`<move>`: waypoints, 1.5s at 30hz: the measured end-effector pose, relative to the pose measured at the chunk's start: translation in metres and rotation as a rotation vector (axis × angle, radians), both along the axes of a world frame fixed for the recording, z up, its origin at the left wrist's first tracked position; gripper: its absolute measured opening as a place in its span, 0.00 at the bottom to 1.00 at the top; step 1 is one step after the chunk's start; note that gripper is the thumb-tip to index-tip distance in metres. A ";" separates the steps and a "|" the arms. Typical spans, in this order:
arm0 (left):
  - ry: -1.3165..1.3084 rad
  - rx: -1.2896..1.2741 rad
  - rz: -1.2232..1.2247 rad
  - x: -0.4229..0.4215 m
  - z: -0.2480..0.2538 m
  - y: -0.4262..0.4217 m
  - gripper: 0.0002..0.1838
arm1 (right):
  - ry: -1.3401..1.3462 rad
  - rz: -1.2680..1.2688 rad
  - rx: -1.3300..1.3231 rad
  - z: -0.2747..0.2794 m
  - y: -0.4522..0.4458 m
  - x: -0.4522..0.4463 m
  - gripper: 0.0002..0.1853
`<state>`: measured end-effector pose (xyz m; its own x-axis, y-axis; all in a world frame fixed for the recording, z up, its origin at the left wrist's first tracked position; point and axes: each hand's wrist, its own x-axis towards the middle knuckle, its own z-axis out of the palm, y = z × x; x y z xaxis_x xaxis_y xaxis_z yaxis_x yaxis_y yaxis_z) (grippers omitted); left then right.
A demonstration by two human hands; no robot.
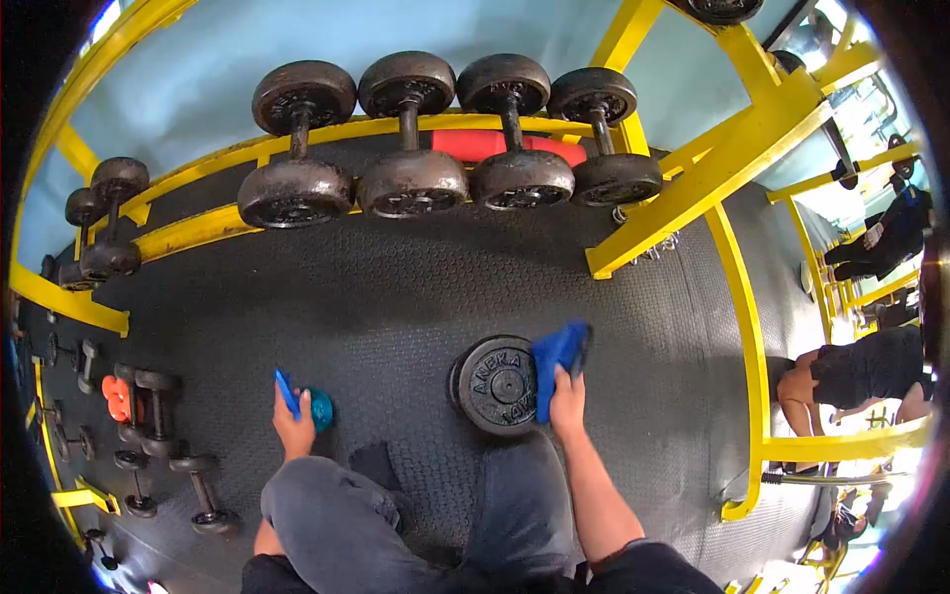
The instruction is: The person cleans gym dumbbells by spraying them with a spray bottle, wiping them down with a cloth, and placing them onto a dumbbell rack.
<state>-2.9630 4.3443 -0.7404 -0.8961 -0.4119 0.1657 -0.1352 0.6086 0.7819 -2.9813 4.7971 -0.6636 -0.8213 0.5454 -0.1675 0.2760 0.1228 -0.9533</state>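
Note:
My left hand (295,426) is closed around what looks like a spray bottle (322,408), with a slim blue head above and a rounded teal body. It is left of my knees, over the floor. My right hand (567,401) grips a blue cloth (556,361), whose left edge overlaps the rim of a black weight plate (503,384). Raised lettering reading "ANEKA" shows on the plate's face. It lies flat in front of my right knee, apparently stacked on another plate. Whether the cloth presses on the rim, I cannot tell.
Several large dumbbells (411,183) rest on a yellow rack (203,233) ahead. More dumbbells (203,495) and orange weights (119,398) are at the left. A yellow frame (737,327) stands on the right. Beyond it, people (861,376) are visible. Black textured matting (396,287) covers the floor.

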 end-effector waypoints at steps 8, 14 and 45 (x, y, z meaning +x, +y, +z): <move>-0.219 -0.225 0.010 0.048 0.029 -0.006 0.47 | -0.089 -0.254 -0.860 0.005 -0.035 0.081 0.19; -0.936 -0.216 -0.242 0.051 0.145 -0.057 0.47 | -0.143 -0.055 -0.613 0.017 -0.005 0.000 0.23; -0.222 0.142 -0.309 -0.020 0.096 0.195 0.17 | -0.666 2.446 -0.038 -0.068 -0.132 -0.089 0.24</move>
<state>-2.9825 4.5395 -0.6447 -0.9889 -0.1223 -0.0845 -0.1374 0.5351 0.8335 -3.0706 4.6646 -0.7312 0.4083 -0.7610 -0.5041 -0.1256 0.5001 -0.8568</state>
